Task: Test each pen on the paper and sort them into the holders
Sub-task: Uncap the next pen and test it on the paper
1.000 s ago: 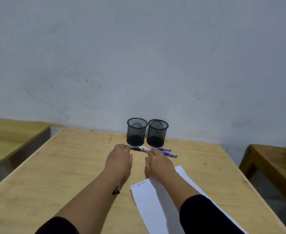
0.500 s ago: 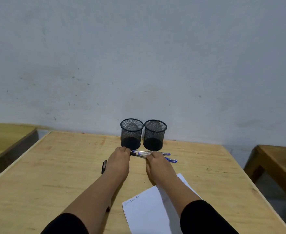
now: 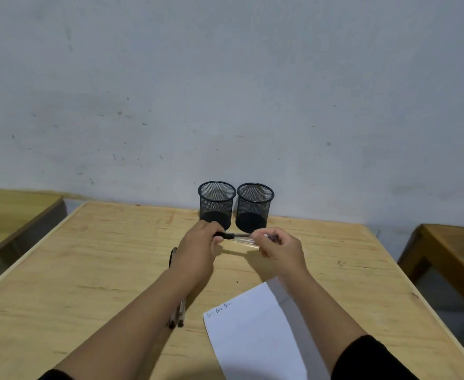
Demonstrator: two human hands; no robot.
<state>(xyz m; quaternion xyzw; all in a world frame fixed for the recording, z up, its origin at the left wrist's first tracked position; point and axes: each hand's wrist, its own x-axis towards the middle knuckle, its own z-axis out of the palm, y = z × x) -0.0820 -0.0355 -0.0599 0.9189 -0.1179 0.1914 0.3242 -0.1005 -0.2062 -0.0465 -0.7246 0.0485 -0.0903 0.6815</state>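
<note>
Wall (image 3: 225, 91): pale grey plaster, matt, flecked with small dark marks, rising behind the far edge of the table.
Table (image 3: 93, 259): light wood with streaky grain and a thin raised lip along its left edge; rectangular.
Side benches (image 3: 455, 248): darker wood, one past each side edge of the table.
Paper (image 3: 255, 333): white sheet, smooth, lying askew near the front right of the surface, with a few small scribbles at its upper left corner.
Left holder (image 3: 216, 204): black wire-mesh cylinder with a solid dark base, standing at the middle of the far edge; nothing shows inside.
Right holder (image 3: 255, 207): same mesh make, just beside the left one; it too looks unfilled.
Left hand (image 3: 198, 250): fingers curled, pinching the black end of the pen.
Right hand (image 3: 280, 248): fingers curled round the pen's clear end.
Pen (image 3: 239, 236): slim clear barrel with a black cap end, held level between the two hands, in front of the holders and above the surface.
Second clear pen (image 3: 246, 244): possibly lying under the held one; blurred.
Dark pens (image 3: 176, 319): slim sticks on the surface left of the paper, mostly hidden by the left forearm.
</note>
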